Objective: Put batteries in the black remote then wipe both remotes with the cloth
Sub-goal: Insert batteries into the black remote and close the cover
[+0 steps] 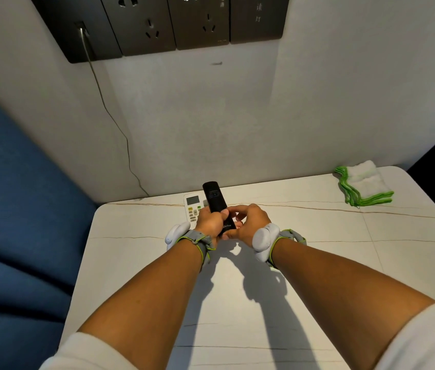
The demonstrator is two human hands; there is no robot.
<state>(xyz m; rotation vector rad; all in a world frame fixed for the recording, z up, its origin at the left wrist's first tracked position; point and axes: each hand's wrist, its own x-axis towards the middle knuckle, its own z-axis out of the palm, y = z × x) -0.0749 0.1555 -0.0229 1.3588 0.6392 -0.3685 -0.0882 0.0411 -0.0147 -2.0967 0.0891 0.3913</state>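
Observation:
I hold the black remote point(215, 199) above the table, its top end pointing away from me. My left hand point(209, 220) grips its lower part from the left. My right hand point(247, 222) holds the bottom end from the right, fingers curled over it. A white remote point(192, 206) with a small screen lies flat on the table behind my left hand, partly hidden by it. The white cloth with green edging point(363, 184) lies folded at the far right corner. No batteries are visible.
The white marble-look table point(317, 263) stands against a pale wall. A dark socket panel point(163, 22) hangs on the wall, with a thin cable point(112, 116) running down from it behind the table. A blue sofa point(19, 209) borders the table's left side.

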